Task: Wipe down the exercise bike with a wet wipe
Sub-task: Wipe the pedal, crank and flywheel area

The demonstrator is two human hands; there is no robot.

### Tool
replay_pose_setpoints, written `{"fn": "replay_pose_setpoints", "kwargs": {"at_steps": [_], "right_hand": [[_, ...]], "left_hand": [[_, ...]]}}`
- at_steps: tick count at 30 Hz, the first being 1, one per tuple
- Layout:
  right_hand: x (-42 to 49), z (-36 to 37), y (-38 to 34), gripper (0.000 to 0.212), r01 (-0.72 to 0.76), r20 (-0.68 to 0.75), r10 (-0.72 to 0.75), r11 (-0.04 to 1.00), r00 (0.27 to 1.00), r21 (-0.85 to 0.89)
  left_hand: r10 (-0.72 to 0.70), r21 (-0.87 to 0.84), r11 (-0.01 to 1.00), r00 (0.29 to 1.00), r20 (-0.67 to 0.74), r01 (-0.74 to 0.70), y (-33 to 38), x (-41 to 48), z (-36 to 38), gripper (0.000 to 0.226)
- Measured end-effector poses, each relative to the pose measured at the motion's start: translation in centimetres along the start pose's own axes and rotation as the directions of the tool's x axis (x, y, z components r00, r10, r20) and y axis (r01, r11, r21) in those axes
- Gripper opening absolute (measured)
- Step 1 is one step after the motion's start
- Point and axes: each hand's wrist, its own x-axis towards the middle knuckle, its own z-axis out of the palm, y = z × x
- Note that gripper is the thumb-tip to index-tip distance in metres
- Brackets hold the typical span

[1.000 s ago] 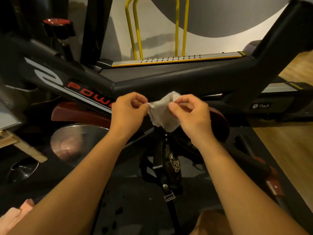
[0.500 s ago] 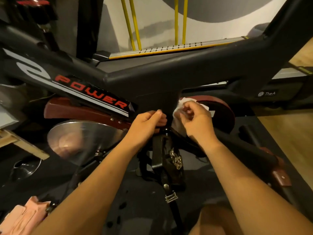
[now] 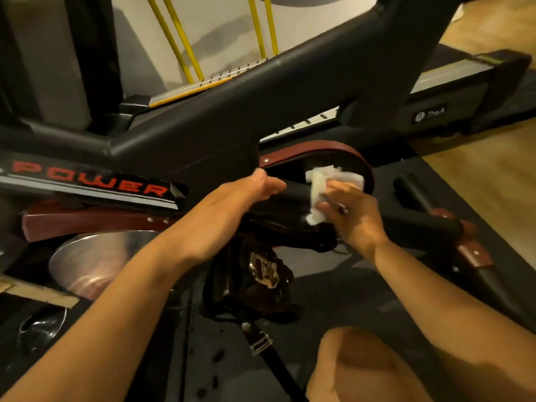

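Observation:
The black exercise bike frame (image 3: 232, 120) with red "POWER" lettering crosses the view. Its crank arm (image 3: 295, 195) runs in front of the dark red belt guard (image 3: 319, 147). My right hand (image 3: 352, 219) holds a crumpled white wet wipe (image 3: 322, 181) wrapped against the crank arm. My left hand (image 3: 240, 198) grips the same crank arm just left of the wipe, thumb on top. The pedal (image 3: 261, 274) with its strap hangs below both hands.
A shiny metal flywheel (image 3: 95, 262) sits at lower left. A treadmill deck (image 3: 452, 74) with yellow rails stands behind the bike. Black floor mat (image 3: 362, 291) lies under the bike, wood floor (image 3: 478, 175) to the right. My knee (image 3: 362, 367) is at the bottom.
Both hands went down from in front of the frame to the crank arm. The left hand let go of the wipe and took hold of the crank. The view moved closer and tilted.

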Motion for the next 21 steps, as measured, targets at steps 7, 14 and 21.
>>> {"fn": "replay_pose_setpoints", "kwargs": {"at_steps": [7, 14, 21], "right_hand": [[1.4, -1.7, -2.3, 0.039, -0.057, 0.284, 0.180, 0.918, 0.942, -0.393], [0.7, -0.2, -0.3, 0.016, 0.118, 0.127, -0.086, 0.956, 0.988, -0.268], [0.3, -2.7, 3.0, 0.032, 0.022, 0.117, 0.036, 0.887, 0.992, -0.460]], "left_hand": [[-0.004, 0.258, 0.966, 0.988, 0.152, -0.036, 4.0, 1.9, 3.0, 0.042], [-0.065, 0.161, 0.986, 0.996, 0.065, 0.054, 3.9, 3.3, 4.2, 0.074], [-0.078, 0.500, 0.866, 0.993, 0.085, 0.025, 4.9, 3.9, 5.6, 0.061]]}}
